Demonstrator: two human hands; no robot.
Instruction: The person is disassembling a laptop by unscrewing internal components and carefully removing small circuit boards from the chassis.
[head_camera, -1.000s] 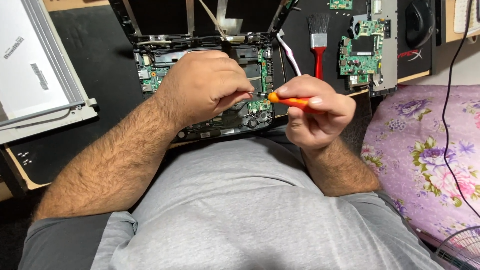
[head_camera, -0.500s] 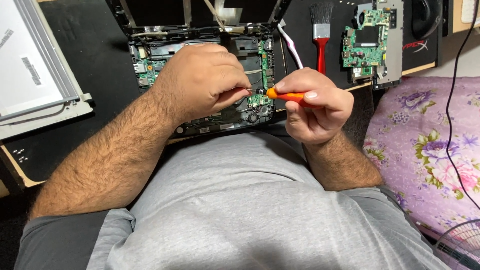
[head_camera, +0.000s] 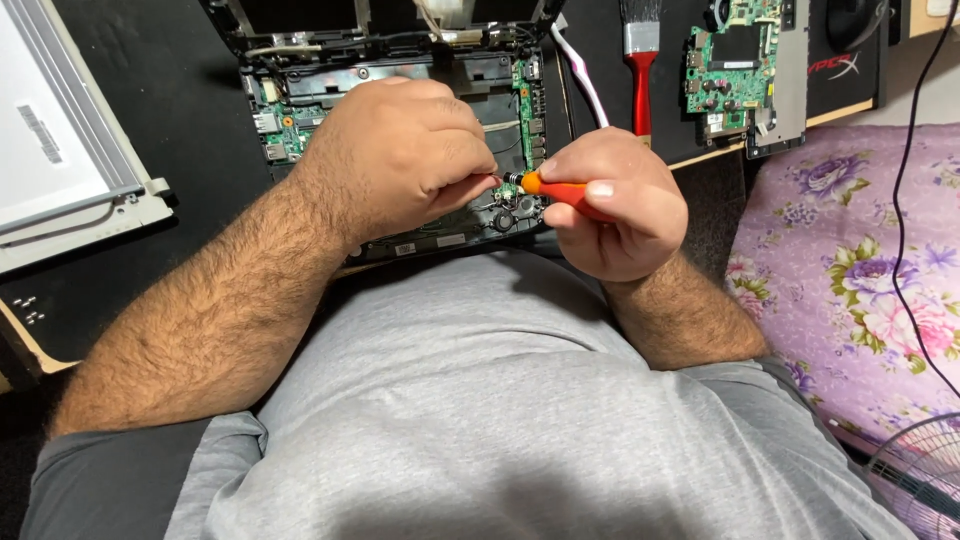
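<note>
An opened laptop base (head_camera: 300, 95) with green circuit boards and black frame lies on a black mat in front of me. My right hand (head_camera: 615, 205) grips an orange-handled screwdriver (head_camera: 555, 188), its tip pointing left toward the board's lower right part. My left hand (head_camera: 400, 155) rests curled over the middle of the laptop base, its fingertips pinched close at the screwdriver's tip. What those fingers hold is hidden.
A red-handled brush (head_camera: 640, 60) lies to the right of the laptop. A separate green circuit board (head_camera: 735, 65) sits further right. A white display panel (head_camera: 60, 150) lies at left. A flowered purple cloth (head_camera: 850, 250) covers the right side, with a black cable (head_camera: 905, 200) over it.
My right hand and the screwdriver have moved closer to my left hand's fingertips. The camera view has shifted slightly.
</note>
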